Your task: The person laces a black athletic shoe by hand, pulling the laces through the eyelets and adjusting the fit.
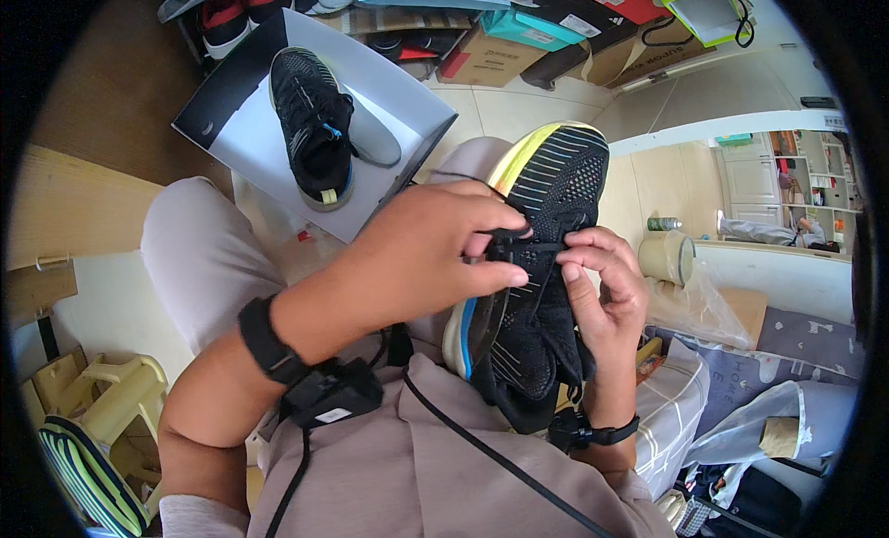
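Note:
A black knit sneaker (561, 172) with a yellow, white and blue sole lies across my lap, its toe pointing away from me. My left hand (431, 237) reaches over its left side, fingers closed on a black shoelace (535, 247) across the tongue. From the other side, my right hand (609, 293) has its thumb and fingertips closed on the same lacing. The matching sneaker (310, 121) rests in a shoebox (243, 84), white inside, beside a grey flat insole-shaped piece (375, 135). Part of the lace is hidden behind my left fingers.
Shoeboxes and cartons (489, 58) are stacked at the far side, with red shoes (225, 19) at far left. A yellow stool (120, 399) stands at lower left. A cream bin (667, 257) and a mirror (787, 181) are on the right.

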Demonstrator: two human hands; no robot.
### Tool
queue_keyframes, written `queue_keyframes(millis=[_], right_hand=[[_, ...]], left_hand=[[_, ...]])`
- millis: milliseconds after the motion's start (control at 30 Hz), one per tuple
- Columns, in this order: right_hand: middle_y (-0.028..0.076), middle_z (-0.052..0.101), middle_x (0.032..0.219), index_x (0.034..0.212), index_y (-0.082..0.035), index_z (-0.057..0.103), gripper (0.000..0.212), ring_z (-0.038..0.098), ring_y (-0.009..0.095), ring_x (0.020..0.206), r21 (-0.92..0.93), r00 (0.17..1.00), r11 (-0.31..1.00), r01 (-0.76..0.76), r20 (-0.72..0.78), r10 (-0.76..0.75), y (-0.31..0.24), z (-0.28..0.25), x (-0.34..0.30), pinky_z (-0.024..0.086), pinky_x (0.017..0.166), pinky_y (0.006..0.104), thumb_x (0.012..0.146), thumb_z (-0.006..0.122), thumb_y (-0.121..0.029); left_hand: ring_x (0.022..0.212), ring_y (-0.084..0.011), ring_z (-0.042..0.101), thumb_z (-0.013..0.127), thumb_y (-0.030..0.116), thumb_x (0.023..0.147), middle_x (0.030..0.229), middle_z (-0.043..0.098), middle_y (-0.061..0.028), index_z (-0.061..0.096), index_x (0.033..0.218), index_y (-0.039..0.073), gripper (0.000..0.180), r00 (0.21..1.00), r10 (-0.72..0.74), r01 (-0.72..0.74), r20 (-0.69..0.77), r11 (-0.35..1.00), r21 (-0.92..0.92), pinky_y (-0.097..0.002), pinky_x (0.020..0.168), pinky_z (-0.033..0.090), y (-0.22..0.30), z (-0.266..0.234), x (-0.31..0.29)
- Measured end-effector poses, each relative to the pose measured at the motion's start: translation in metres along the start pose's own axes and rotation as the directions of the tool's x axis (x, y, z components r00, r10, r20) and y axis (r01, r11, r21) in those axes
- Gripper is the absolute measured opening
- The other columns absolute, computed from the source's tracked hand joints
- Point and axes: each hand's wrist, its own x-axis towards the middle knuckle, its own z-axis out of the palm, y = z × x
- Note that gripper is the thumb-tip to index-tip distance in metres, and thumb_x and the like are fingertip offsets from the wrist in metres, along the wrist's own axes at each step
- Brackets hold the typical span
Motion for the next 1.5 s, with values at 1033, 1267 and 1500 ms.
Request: queue_keyframes(millis=[1033,1267,1500], right_hand=[[0.012,0.041,0.141,0.103,-0.005,0.07,0.037,0.038,0.021,0.124,0.421,0.969,0.873,-0.245,0.114,0.217,0.012,-0.005,-0.011,0.028,0.106,0.0359,0.067,0.075,0.002],[0.009,0.04,0.141,0.1,-0.005,0.07,0.035,0.039,0.019,0.122,0.489,0.935,0.797,-0.354,0.196,0.295,0.015,-0.011,-0.009,0.029,0.105,0.0324,0.067,0.069,0.009],[0.012,0.035,0.146,0.106,-0.006,0.068,0.045,0.037,0.02,0.125,0.57,0.964,0.778,-0.265,0.172,0.202,0.014,-0.006,-0.014,0.028,0.107,0.0336,0.066,0.064,0.014]], left_hand=[[0.066,-0.0004,0.043,0.075,0.005,0.077,0.075,0.051,0.0056,0.067,0.091,0.002,0.017,0.982,-0.15,0.128,-0.116,0.975,-0.18,-0.0159,0.056,0.037,-0.007,0.026,0.025],[0.065,0.0004,0.042,0.074,0.005,0.078,0.074,0.05,0.0069,0.067,0.091,0.003,0.015,0.985,-0.149,0.131,-0.087,0.973,-0.188,-0.0152,0.056,0.036,-0.004,0.026,0.024],[0.063,-0.0011,0.039,0.075,0.006,0.077,0.071,0.046,0.0075,0.067,0.091,0.003,0.016,0.982,-0.161,0.141,-0.1,0.974,-0.176,-0.0172,0.054,0.034,-0.006,0.027,0.022]])
